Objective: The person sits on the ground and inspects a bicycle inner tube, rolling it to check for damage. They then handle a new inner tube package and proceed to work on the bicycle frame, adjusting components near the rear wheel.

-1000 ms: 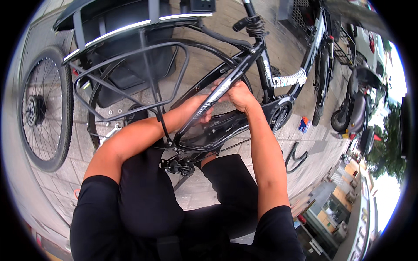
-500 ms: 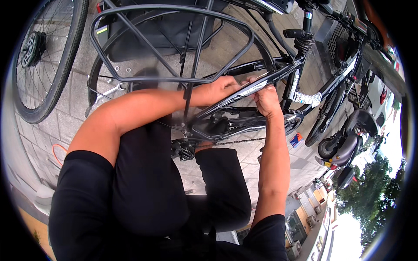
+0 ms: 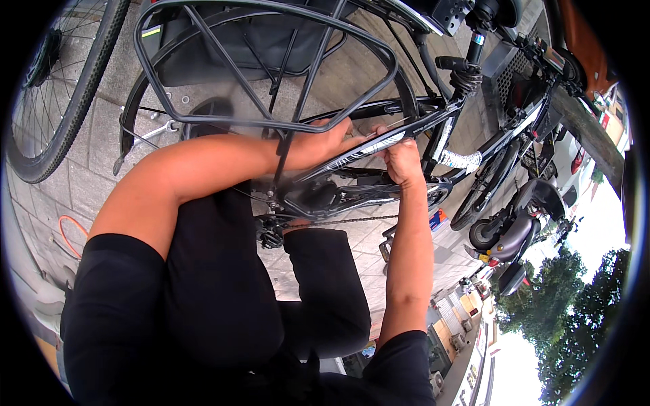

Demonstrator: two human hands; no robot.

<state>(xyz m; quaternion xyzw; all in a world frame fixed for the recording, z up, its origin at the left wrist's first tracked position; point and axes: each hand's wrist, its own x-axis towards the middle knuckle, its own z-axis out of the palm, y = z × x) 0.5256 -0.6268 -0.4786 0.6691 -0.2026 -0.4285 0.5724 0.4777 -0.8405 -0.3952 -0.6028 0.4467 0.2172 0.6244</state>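
In front of me lies a black bicycle frame [image 3: 386, 142] with white markings, its tubes slanting across the view under a black rear rack [image 3: 311, 74]. My left hand [image 3: 332, 139] reaches past the rack to a slanted frame tube, its fingers closed and partly hidden. On the tube's other side my right hand [image 3: 404, 162] has its fingers curled in, tips hidden behind the tube. A thin, light rod or wire [image 3: 399, 123] shows close to both fingertips; which hand holds it I cannot tell. Below hang the rear derailleur [image 3: 271, 235] and chain [image 3: 342, 222].
A bicycle wheel [image 3: 84, 101] stands detached at the left. A wrench [image 3: 159, 130] and small ring-shaped parts [image 3: 185, 99] lie on the paving. An orange loop [image 3: 66, 233] lies lower left. A red-and-blue packet [image 3: 439, 218], another bicycle [image 3: 504, 142] and a scooter [image 3: 514, 230] are at right.
The whole view has shifted, so most things sit a little further left. Both hands stay at the frame tube; the left fingers have moved slightly, and the thin rod or wire shows more clearly.
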